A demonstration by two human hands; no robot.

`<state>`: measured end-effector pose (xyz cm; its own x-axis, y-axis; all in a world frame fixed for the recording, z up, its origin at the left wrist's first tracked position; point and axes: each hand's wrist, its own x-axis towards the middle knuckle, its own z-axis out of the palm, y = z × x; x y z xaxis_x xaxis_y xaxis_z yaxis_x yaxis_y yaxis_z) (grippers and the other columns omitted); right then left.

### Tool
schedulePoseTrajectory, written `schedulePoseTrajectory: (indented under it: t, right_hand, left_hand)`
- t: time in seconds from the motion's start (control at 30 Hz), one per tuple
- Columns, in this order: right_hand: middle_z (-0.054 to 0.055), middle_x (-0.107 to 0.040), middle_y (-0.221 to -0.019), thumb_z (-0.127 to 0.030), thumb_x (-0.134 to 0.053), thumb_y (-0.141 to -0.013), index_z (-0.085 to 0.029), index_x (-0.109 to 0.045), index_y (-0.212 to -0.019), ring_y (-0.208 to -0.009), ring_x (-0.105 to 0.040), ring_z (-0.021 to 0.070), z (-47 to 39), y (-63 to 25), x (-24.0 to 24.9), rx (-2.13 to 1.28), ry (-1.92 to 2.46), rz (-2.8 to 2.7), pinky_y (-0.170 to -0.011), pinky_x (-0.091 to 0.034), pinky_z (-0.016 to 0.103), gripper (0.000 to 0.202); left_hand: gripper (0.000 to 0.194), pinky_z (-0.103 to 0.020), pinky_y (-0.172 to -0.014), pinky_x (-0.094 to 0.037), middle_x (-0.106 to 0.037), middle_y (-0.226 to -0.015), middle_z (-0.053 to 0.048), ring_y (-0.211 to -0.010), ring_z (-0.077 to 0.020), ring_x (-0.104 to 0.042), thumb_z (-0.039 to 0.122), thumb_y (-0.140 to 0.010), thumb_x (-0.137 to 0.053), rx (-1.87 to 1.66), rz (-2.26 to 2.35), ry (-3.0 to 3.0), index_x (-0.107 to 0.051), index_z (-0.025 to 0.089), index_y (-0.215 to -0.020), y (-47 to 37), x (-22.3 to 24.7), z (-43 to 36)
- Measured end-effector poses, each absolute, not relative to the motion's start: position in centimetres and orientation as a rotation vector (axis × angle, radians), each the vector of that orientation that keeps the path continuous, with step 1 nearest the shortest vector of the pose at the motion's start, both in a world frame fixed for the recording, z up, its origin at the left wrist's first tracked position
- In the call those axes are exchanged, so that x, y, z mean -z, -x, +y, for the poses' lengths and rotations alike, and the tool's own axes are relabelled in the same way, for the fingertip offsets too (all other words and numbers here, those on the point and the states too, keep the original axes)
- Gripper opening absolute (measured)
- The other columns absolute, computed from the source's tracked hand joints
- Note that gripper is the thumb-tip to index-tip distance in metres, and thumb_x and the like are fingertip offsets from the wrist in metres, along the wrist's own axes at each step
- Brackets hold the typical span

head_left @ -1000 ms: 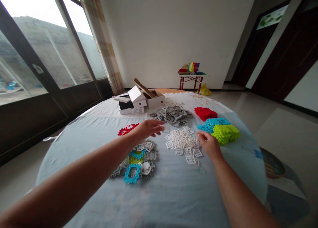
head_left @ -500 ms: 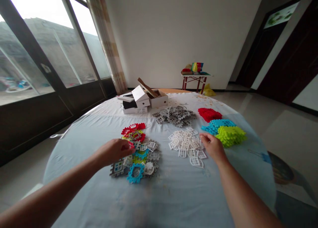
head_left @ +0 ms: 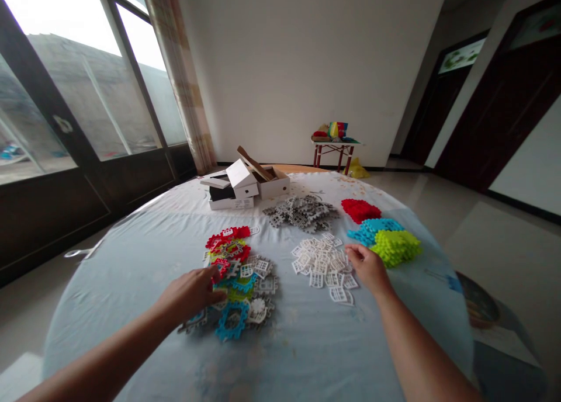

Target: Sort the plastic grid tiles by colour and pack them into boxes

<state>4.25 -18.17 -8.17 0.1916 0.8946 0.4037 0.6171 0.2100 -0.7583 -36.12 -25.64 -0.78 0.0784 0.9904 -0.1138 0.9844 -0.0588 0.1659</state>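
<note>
My left hand (head_left: 196, 291) reaches over the left side of a mixed pile of interlocking plastic building pieces, its thumb and fingers apart. Red toothed pieces (head_left: 228, 241), a blue square frame (head_left: 232, 320) and white window-shaped pieces (head_left: 262, 266) lie in that pile. At the right edge of a heap of white lattice window pieces (head_left: 319, 256), my right hand (head_left: 369, 269) has its fingertips pressed together. What those fingertips hold, if anything, is too small to make out. A stack of lime-green pieces (head_left: 397, 248) lies just right of this hand.
Grey pieces (head_left: 302, 212) are heaped beyond the white ones. Blue pieces (head_left: 372, 231) and red pieces (head_left: 360, 210) lie behind the green stack. White boxes (head_left: 274, 186) stand at the back of the cloth-covered round table (head_left: 144, 256). A small side table (head_left: 335, 143) is by the wall.
My left hand has shifted left and its fingers have spread apart over the mixed pile. My right hand stays beside the white heap. The camera view has turned slightly.
</note>
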Motion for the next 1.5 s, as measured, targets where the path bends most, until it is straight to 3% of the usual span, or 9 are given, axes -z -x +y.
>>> schedulePoseTrajectory:
  t: [0.17,0.33,0.6,0.8,0.9,1.03,1.1,1.33,1.5]
  right_hand:
    - [0.009,-0.069,-0.079,-0.04,-0.045,-0.076,-0.016,-0.065,-0.086,-0.071,-0.062,0.0206,-18.1,-4.2,8.2,-0.357,1.489,-1.522,-0.069,-0.049,0.031,0.033]
    - [0.009,-0.069,-0.082,-0.04,-0.044,-0.076,-0.015,-0.065,-0.087,-0.072,-0.062,0.0202,-18.2,-4.2,8.0,-0.373,1.489,-1.525,-0.069,-0.048,0.03,0.034]
    - [0.009,-0.069,-0.081,-0.042,-0.044,-0.075,-0.015,-0.065,-0.089,-0.073,-0.062,0.0202,-18.2,-4.3,8.0,-0.376,1.505,-1.534,-0.071,-0.047,0.03,0.037]
    - [0.009,-0.069,-0.081,-0.04,-0.044,-0.076,-0.015,-0.066,-0.087,-0.072,-0.062,0.0196,-18.1,-4.0,7.9,-0.377,1.486,-1.527,-0.07,-0.048,0.03,0.035]
    - [0.009,-0.069,-0.082,-0.04,-0.044,-0.076,-0.015,-0.066,-0.088,-0.072,-0.062,0.0194,-18.0,-4.1,8.0,-0.379,1.485,-1.528,-0.07,-0.048,0.029,0.035]
    - [0.008,-0.069,-0.078,-0.039,-0.044,-0.076,-0.015,-0.066,-0.088,-0.071,-0.063,0.0193,-18.1,-4.2,8.0,-0.375,1.505,-1.53,-0.068,-0.048,0.029,0.035]
    - [0.008,-0.069,-0.078,-0.039,-0.043,-0.076,-0.015,-0.066,-0.088,-0.07,-0.063,0.0193,-18.1,-4.2,7.8,-0.37,1.513,-1.529,-0.067,-0.048,0.028,0.035]
    - [0.009,-0.069,-0.079,-0.039,-0.044,-0.076,-0.015,-0.066,-0.088,-0.072,-0.062,0.0197,-18.1,-4.1,7.9,-0.379,1.503,-1.538,-0.07,-0.047,0.028,0.035]
    - [0.009,-0.069,-0.081,-0.042,-0.045,-0.075,-0.015,-0.065,-0.089,-0.074,-0.062,0.0206,-17.9,-4.5,8.4,-0.412,1.523,-1.528,-0.07,-0.047,0.029,0.037]
  left_hand:
    - [0.025,-0.026,-0.063,-0.037,-0.064,-0.084,-0.002,-0.075,-0.0173,-0.058,0.039,-0.07,-0.055,-0.158,1.932,-2.185,-0.054,0.023,-0.089,36.2,1.1,-25.9]
    - [0.024,-0.025,-0.058,-0.036,-0.061,-0.074,0.0,-0.065,-0.0153,-0.055,0.034,-0.067,-0.056,-0.22,1.875,-2.135,-0.057,0.019,-0.085,35.9,0.5,-25.2]
    - [0.031,-0.023,-0.048,-0.038,-0.056,-0.057,0.0,-0.053,-0.0122,-0.051,0.045,-0.069,-0.055,-0.253,1.604,-1.806,-0.06,0.014,-0.065,36.3,-1.8,-23.8]
    - [0.038,-0.021,-0.042,-0.034,-0.054,-0.051,0.001,-0.045,-0.0087,-0.047,0.052,-0.067,-0.059,-0.375,1.486,-1.814,-0.06,0.015,-0.063,31.7,-2.6,-20.9]
    - [0.036,-0.02,-0.042,-0.034,-0.06,-0.058,-0.001,-0.046,-0.0081,-0.049,0.05,-0.067,-0.061,-0.565,1.447,-1.703,-0.063,0.014,-0.071,27.2,-3.2,-19.1]
    - [0.045,-0.022,-0.056,-0.045,-0.067,-0.09,-0.007,-0.072,-0.0126,-0.06,0.043,-0.068,-0.063,-0.838,1.265,-1.583,-0.059,0.016,-0.104,23.3,-4.0,-16.9]
    - [0.048,-0.024,-0.06,-0.046,-0.066,-0.094,-0.007,-0.075,-0.0136,-0.06,0.04,-0.067,-0.064,-0.862,1.299,-1.677,-0.058,0.016,-0.108,23.3,-3.9,-16.3]
    - [0.031,-0.023,-0.059,-0.042,-0.064,-0.072,-0.001,-0.066,-0.0121,-0.055,0.042,-0.071,-0.058,-0.416,1.422,-2.178,-0.065,0.016,-0.087,30.1,-3.5,-19.7]
    - [0.026,-0.024,-0.066,-0.043,-0.064,-0.083,-0.003,-0.073,-0.0146,-0.057,0.034,-0.07,-0.059,-0.057,1.372,-2.31,-0.066,0.018,-0.089,34.0,-3.9,-23.9]
